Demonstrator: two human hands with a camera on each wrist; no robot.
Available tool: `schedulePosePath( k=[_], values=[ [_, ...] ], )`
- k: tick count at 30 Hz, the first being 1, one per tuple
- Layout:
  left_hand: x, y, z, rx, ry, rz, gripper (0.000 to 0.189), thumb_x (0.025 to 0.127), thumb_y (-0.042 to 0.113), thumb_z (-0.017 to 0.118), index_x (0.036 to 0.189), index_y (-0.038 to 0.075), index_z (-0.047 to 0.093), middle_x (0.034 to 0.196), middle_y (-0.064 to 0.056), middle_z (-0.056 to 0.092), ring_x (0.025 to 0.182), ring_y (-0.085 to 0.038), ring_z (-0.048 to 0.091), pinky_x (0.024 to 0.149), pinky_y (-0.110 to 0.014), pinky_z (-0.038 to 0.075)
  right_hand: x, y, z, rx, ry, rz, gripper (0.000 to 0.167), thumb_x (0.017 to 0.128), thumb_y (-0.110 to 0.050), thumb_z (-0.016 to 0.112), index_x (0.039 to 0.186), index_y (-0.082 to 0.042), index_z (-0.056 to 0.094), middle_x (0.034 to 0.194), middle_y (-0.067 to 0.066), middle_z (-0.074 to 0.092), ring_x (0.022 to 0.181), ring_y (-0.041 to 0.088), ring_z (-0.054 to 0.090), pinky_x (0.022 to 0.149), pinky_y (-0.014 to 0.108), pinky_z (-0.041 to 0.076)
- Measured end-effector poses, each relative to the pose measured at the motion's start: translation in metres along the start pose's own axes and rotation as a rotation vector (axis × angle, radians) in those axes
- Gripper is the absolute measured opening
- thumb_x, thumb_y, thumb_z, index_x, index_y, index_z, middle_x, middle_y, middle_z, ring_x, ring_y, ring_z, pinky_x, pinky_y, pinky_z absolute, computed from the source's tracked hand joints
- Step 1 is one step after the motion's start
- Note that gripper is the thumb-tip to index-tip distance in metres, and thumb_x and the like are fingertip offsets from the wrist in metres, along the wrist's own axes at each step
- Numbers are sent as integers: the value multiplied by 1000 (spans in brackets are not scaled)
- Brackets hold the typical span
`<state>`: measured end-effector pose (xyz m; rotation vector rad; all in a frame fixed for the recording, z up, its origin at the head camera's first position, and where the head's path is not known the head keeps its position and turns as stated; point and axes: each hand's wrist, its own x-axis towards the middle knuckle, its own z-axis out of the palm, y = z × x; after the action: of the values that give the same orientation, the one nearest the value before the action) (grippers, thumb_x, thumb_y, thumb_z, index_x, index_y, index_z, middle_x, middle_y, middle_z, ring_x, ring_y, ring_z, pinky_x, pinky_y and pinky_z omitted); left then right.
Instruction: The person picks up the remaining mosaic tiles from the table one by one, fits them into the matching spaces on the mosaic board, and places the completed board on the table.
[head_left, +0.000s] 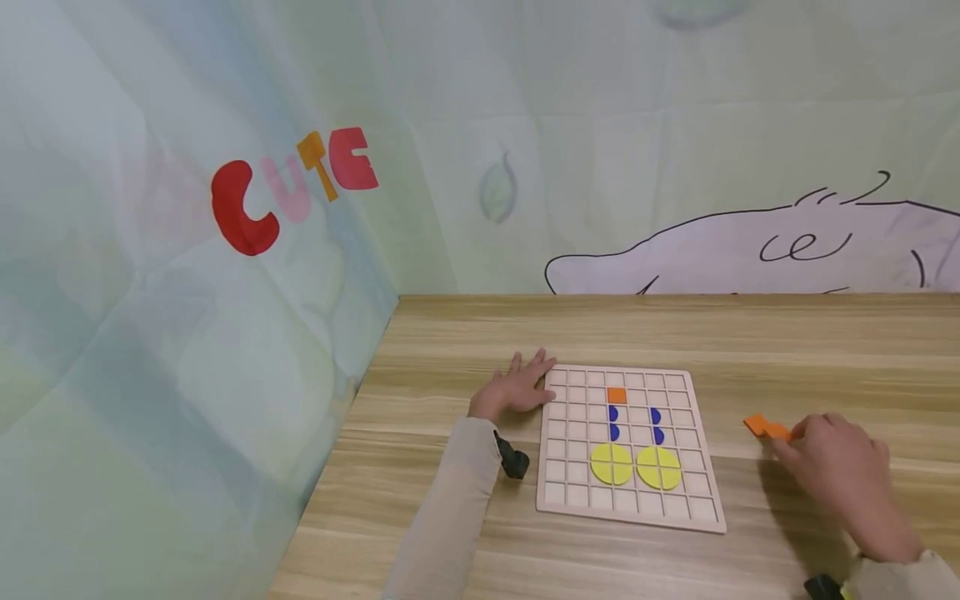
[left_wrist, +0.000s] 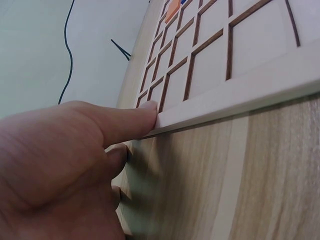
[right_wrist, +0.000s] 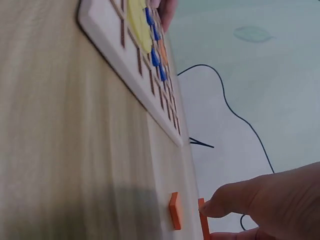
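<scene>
A wooden grid board point(head_left: 564, 471) lies on the table. It carries yellow quarter pieces forming two discs point(head_left: 612, 464), several blue half-round pieces point(head_left: 614, 432) and an orange square tile point(head_left: 617, 396). My left hand point(head_left: 517, 388) rests at the board's upper left edge with fingers spread; in the left wrist view its thumb point(left_wrist: 135, 122) touches the rim. To the right of the board, my right hand point(head_left: 843, 467) pinches an orange tile point(right_wrist: 203, 218) between thumb and finger. Another orange tile point(right_wrist: 175, 211) lies on the table just beside it.
The wood-grain table point(head_left: 450, 333) extends around the board. A printed cloth backdrop point(head_left: 600, 167) stands behind it, and a cloth side wall point(head_left: 187, 375) with colourful letters rises on the left. Black wrist straps point(head_left: 513, 458) sit at the sleeves.
</scene>
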<state>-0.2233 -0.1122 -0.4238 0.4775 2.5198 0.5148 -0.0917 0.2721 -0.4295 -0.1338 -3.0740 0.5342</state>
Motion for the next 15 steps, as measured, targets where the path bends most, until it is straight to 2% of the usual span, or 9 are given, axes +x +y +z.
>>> schedulePosePath(
  k=[4,8,12,15],
  values=[
    [0,1,-1,-1,-3,2,61,101,36,43,155,25,15,163,3,-1,148,-31,-11,116,-61,-1,4,-4,-3,15,35,-41,44,87,-35,64,97,8,65,97,29,62,81,44,58,64,56,39],
    [0,0,0,4,-4,0,62,101,37,43,155,25,16,163,2,-1,148,-31,-11,116,-61,0,11,-9,2,53,125,-144,42,86,-33,68,92,8,66,89,25,64,75,38,59,60,48,45],
    [0,1,-1,5,-4,-4,62,101,37,43,155,25,15,163,3,-1,148,-30,-11,116,-60,-1,21,-17,10,105,234,-258,32,80,-24,73,87,6,66,82,19,66,71,32,59,60,44,45],
    [-1,2,-1,2,-5,-4,61,101,37,43,155,25,15,163,3,-2,148,-30,-11,116,-60,-1,29,-25,16,123,264,-310,27,78,-21,74,87,3,66,84,18,66,71,29,59,60,42,45]
  ],
)
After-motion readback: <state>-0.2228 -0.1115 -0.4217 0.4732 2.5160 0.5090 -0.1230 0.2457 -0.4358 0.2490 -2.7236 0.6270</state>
